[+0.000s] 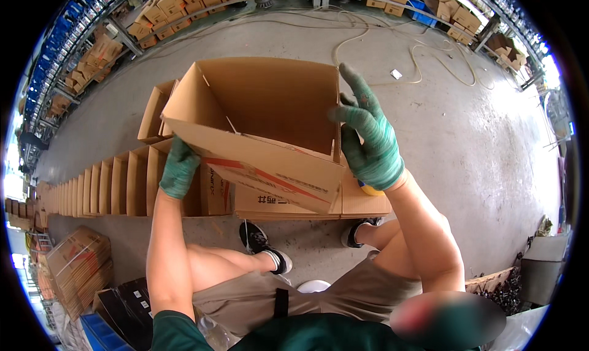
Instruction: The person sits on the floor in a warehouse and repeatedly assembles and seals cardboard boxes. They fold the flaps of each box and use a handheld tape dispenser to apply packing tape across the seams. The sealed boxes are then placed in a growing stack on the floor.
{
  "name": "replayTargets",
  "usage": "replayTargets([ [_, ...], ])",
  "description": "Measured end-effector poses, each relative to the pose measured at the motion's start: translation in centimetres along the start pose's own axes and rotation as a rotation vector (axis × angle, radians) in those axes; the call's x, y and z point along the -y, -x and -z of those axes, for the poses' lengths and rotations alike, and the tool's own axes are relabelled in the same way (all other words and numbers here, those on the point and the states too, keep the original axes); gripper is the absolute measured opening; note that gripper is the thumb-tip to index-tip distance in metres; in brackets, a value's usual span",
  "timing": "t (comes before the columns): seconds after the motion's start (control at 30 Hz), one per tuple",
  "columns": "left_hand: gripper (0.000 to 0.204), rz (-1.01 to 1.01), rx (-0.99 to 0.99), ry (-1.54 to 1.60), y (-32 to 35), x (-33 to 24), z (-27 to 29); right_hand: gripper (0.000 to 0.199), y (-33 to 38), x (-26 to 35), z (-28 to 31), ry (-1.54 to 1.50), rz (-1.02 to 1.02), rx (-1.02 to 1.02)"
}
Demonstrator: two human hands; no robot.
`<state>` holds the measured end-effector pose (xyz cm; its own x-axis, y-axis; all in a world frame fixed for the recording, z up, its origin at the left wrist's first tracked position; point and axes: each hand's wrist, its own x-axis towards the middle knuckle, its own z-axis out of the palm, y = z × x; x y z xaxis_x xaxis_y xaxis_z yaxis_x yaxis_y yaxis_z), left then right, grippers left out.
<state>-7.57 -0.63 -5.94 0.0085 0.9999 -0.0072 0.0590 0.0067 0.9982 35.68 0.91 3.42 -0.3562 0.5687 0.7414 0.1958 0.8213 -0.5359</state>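
The box is in the middle, up in front of the person, above a flat stack of cardboard. The left hand, in a green glove, holds the box closed-fisted at its near left corner, under the rim. The right hand is wide, with the fingers spread, at the right end of the box; one fingertip reaches the rim, but I cannot tell how firmly it presses.

Beyond the box and to its right, the floor gives wide open room, with only a hose and a small white piece lying there. To the left of the box the room is narrow: a row of cartons stands close beside it and runs away leftward. On the near side, the stack's edge and the person's shoes are close below the box.

The mouth of the box points upward, and the inside of its far wall is visible. Its long axis goes from left to right; the near rim slants, so that its right end comes nearer to the person. The near wall, with a red stripe, faces the person.
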Motion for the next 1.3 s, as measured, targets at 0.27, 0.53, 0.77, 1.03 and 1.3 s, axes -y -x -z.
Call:
replayTargets([
  [0.27, 0.081, -0.19, 0.225, -0.25, 0.3, -4.6, -3.4, 0.036, 3.1, -2.9, -2.4, 0.332, -0.201, 0.363],
  [0.53, 0.051, -0.287, -0.071, -0.388, -0.7, -1.7, -2.3, 0.023, 2.6, -2.8, -2.3, -0.117, -0.544, 0.043],
  [0.77, 0.049, -0.093, -0.194, -0.451, -0.8, -2.8, -5.7, 0.042, 0.5, -2.2, -0.2, -0.338, -0.974, -0.42],
  [1.03, 0.09, -0.167, -0.076, -0.414, -0.7, -3.1, -5.3, 0.03, 3.7, -3.6, -0.3, -0.097, -0.807, 0.049],
  [1.3, 0.041, -0.123, -0.021, -0.333, 0.4, -2.5, -5.9, 0.025, 4.8, -4.1, -1.1, -0.148, -0.78, 0.006],
])
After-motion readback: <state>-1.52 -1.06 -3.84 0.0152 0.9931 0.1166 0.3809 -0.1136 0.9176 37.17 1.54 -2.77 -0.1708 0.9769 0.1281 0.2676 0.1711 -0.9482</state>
